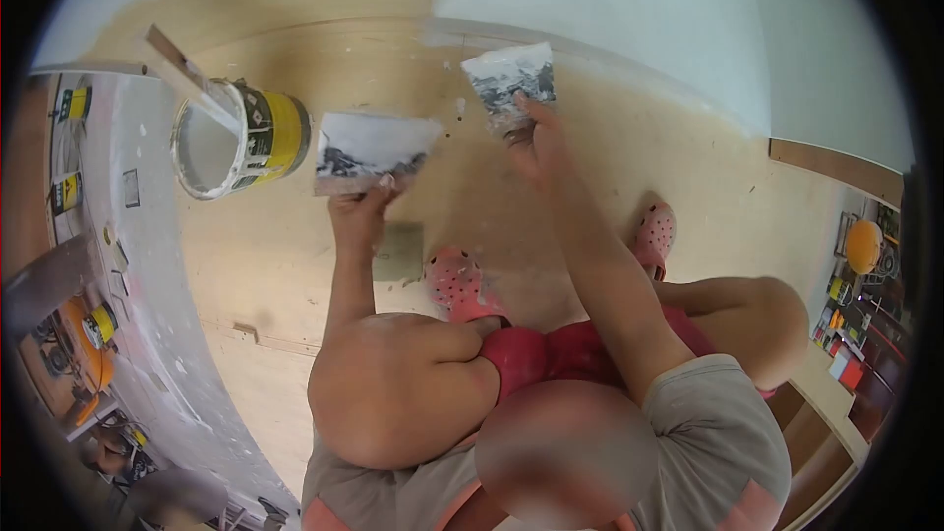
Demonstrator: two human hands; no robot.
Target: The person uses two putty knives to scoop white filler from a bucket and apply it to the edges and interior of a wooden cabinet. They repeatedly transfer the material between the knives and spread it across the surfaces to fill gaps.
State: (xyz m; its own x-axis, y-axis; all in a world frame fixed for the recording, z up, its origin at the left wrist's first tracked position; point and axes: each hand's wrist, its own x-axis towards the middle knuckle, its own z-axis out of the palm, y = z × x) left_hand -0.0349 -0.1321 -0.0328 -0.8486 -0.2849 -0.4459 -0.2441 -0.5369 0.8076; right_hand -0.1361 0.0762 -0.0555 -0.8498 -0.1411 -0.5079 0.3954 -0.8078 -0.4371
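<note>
My left hand point(362, 216) is closed around the handle of a wide putty knife point(369, 149). A thick layer of white filler covers the upper part of its blade, with dark smeared metal below. Farther up and to the right, my right hand point(536, 143) grips a second putty knife point(511, 79), a finger laid along its blade. That blade also carries white filler in streaks. The two blades are apart. Left of my left hand stands a yellow-and-black bucket point(275, 138) with whitish material inside and a stick point(187, 69) leaning out of its rim.
Pink clogs point(457, 280) are on my feet on the pale wooden floor point(256, 265). Ahead rises a white-coated surface point(629, 10). At the left runs a grey, paint-spotted strip point(157, 236). Cluttered shelves with an orange round object point(864, 246) stand far right.
</note>
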